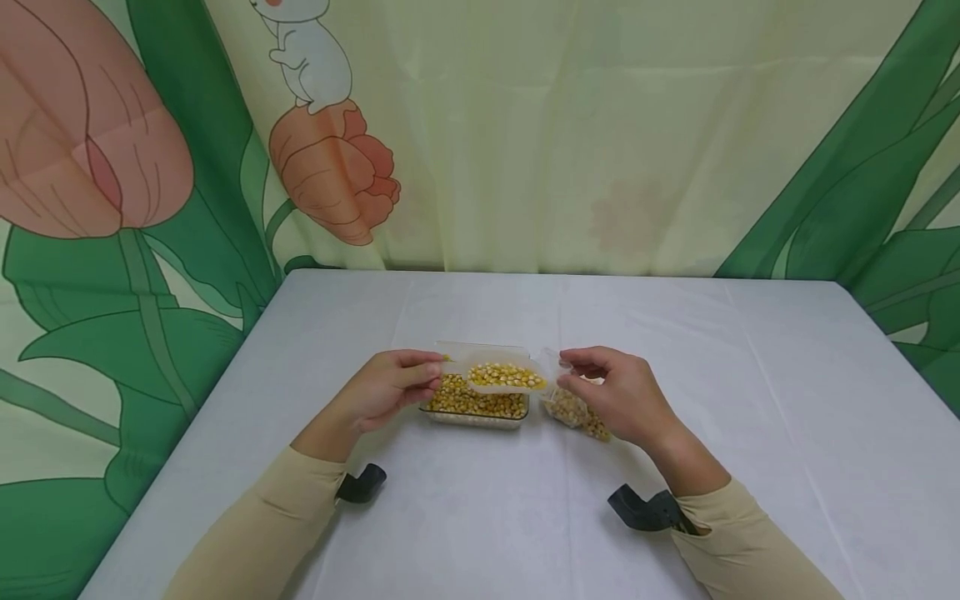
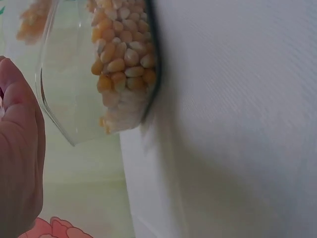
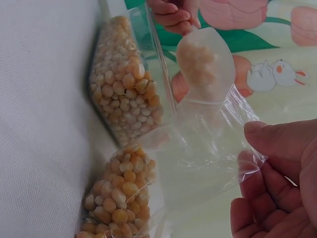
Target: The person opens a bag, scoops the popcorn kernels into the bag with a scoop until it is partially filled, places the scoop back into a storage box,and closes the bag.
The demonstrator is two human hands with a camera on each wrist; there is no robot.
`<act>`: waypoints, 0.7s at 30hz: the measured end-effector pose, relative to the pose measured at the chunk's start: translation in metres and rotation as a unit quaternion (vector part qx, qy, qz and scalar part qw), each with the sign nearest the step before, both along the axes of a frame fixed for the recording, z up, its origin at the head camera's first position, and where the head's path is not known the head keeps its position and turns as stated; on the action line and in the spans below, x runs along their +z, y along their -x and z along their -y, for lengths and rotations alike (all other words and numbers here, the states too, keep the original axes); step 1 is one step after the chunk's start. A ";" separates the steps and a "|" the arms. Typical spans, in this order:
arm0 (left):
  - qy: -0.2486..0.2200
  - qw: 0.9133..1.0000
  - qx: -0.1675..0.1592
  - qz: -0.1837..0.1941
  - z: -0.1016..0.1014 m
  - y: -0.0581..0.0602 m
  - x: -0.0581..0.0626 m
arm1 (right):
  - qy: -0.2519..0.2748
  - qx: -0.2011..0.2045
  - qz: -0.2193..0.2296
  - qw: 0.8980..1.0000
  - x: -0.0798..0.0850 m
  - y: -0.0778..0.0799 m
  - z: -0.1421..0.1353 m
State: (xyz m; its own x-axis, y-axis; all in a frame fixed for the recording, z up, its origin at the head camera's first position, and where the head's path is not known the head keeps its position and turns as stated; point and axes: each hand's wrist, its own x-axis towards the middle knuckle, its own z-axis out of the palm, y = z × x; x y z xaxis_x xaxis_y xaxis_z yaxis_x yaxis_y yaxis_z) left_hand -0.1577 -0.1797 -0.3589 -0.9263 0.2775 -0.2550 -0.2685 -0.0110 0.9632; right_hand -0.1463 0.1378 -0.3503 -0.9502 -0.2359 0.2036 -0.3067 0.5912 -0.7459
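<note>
A translucent white scoop (image 1: pixel 480 379) loaded with yellow corn kernels (image 1: pixel 510 375) is held up by its handle in my left hand (image 1: pixel 397 387). Below it stands a clear glass container (image 1: pixel 474 422) with many more kernels in it. My right hand (image 1: pixel 622 396) pinches the upper edge of a clear plastic bag (image 3: pixel 208 153) between thumb and fingers. Kernels fill the bag's lower part, which rests on the table just right of the container. In the right wrist view, the scoop's front end (image 3: pixel 205 87) is by the bag's upper part; whether it is inside I cannot tell.
A white cloth covers the table (image 1: pixel 465 517). Behind it hangs a printed curtain (image 1: pixel 562 150) with flowers and a rabbit. Black curved wrist mounts (image 1: pixel 363 483) stick out from both sleeves.
</note>
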 end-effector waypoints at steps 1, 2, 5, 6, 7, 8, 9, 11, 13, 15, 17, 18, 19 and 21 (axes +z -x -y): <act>-0.001 1.000 0.001 -0.001 -0.001 0.000 0.000 | 0.001 0.000 0.001 1.000 0.000 0.000 0.000; -0.002 1.000 0.003 -0.002 -0.002 -0.001 0.001 | 0.002 0.001 0.001 1.000 0.000 0.000 0.000; -0.006 1.000 0.002 -0.010 -0.006 -0.002 0.003 | 0.003 0.002 -0.001 1.000 -0.001 0.001 0.001; -0.007 1.000 0.004 -0.011 -0.007 -0.002 0.004 | 0.005 0.002 -0.003 1.000 -0.001 0.001 0.001; -0.006 1.000 0.004 -0.012 -0.008 -0.002 0.004 | 0.004 0.002 -0.003 1.000 -0.002 0.001 0.001; -0.004 1.000 0.005 -0.013 -0.010 -0.003 0.005 | 0.004 0.002 -0.004 1.000 -0.002 0.001 0.001; -0.002 1.000 0.006 -0.013 -0.011 -0.003 0.006 | 0.004 0.003 -0.005 1.000 -0.002 0.001 0.001; 0.002 1.000 0.010 -0.011 -0.014 -0.003 0.007 | 0.003 0.003 -0.005 1.000 -0.003 0.001 0.001; 0.007 1.000 0.011 -0.014 -0.016 -0.004 0.008 | 0.002 0.003 -0.004 1.000 -0.003 0.001 0.001; 0.011 1.000 0.011 -0.017 -0.018 -0.004 0.009 | 0.004 0.005 -0.006 1.000 -0.003 0.001 0.001; 0.016 1.000 0.011 -0.021 -0.020 -0.004 0.010 | 0.006 0.006 -0.008 1.000 -0.002 0.001 0.001; 0.018 1.000 0.009 -0.023 -0.021 -0.004 0.010 | 0.007 0.007 -0.009 1.000 -0.002 0.000 0.002; 0.020 0.999 0.009 -0.023 -0.022 -0.003 0.011 | 0.009 0.008 -0.011 1.000 -0.001 0.000 0.002; 0.021 0.999 0.007 -0.024 -0.024 -0.003 0.011 | 0.011 0.010 -0.014 1.000 -0.001 0.000 0.002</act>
